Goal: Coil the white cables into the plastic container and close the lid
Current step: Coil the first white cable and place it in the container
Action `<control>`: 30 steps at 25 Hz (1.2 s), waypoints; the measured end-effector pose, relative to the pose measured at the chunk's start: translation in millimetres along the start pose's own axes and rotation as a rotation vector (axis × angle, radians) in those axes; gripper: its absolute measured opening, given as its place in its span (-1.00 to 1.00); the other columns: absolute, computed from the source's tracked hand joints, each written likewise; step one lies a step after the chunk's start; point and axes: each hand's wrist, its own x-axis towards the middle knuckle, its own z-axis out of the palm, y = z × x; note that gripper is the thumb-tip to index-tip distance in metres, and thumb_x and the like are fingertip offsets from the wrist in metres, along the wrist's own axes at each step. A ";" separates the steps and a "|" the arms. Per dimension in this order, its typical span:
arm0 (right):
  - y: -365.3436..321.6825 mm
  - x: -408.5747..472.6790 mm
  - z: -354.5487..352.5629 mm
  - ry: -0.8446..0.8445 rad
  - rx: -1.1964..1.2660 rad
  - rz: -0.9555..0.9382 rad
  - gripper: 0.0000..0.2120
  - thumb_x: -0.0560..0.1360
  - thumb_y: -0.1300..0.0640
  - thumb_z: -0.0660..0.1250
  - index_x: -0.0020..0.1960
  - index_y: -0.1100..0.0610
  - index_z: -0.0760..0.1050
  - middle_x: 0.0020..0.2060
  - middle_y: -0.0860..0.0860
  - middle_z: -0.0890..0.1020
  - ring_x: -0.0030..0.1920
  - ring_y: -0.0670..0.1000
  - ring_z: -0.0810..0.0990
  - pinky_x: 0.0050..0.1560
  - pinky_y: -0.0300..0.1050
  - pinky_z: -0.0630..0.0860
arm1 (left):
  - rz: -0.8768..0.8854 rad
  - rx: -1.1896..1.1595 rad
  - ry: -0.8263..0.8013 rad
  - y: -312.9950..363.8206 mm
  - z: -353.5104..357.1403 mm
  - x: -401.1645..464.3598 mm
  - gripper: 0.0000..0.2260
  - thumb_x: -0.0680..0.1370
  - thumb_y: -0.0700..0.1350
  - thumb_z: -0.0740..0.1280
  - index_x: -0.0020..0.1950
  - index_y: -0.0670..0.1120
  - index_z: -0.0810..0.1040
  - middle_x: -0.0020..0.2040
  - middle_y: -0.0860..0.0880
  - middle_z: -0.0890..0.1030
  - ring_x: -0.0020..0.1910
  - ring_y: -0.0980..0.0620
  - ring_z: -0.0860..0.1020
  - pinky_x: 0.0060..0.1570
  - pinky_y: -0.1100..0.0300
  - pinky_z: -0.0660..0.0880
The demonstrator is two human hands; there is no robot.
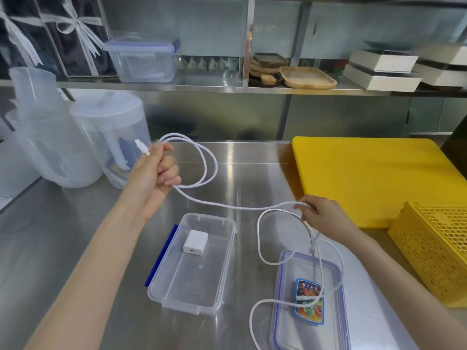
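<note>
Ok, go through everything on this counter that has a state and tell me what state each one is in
plastic container: open, holds only a white charger block
lid: off, lying flat on the counter with cable across it
white cable: partly coiled, loops in the left hand, the rest trailing
right hand: pinching the cable
container on shelf: lid closed
jug: lid on

Open container (202,281) unobstructed from above; cable (227,205) slung across behind it, pitchers (75,147) far left.
</note>
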 end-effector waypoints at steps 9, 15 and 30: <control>-5.5 4.2 8.2 -0.024 0.141 0.259 -0.58 0.60 0.06 0.01 -0.16 0.24 0.56 -0.29 0.20 0.60 -0.28 0.16 0.52 -0.26 -0.08 0.41 | -0.052 -0.028 -0.021 -14.7 2.7 -6.8 -0.69 0.63 -0.07 0.01 -0.24 -0.05 0.40 -0.63 0.12 0.26 -0.68 0.19 0.19 -0.66 0.41 0.19; -39.4 -8.9 -5.5 -0.371 0.833 -0.048 -0.64 0.51 0.43 0.08 0.13 0.11 0.49 0.09 0.05 0.64 -0.04 -0.10 0.66 -0.09 -0.32 0.57 | -0.115 -0.084 -0.089 -28.4 18.9 -19.8 -0.68 0.63 -0.08 0.00 -0.26 -0.07 0.39 -0.63 0.12 0.25 -0.64 0.19 0.07 -0.67 0.41 0.15; -72.5 -32.0 51.7 -0.361 1.440 0.212 -0.72 0.50 0.23 0.18 -0.20 0.10 0.66 -0.35 -0.01 0.69 -0.35 -0.11 0.62 -0.42 -0.31 0.52 | -0.237 -0.086 -0.156 -62.9 45.4 -42.7 -0.69 0.63 -0.07 0.01 -0.28 -0.06 0.35 -0.60 0.11 0.24 -0.67 0.23 0.15 -0.66 0.40 0.18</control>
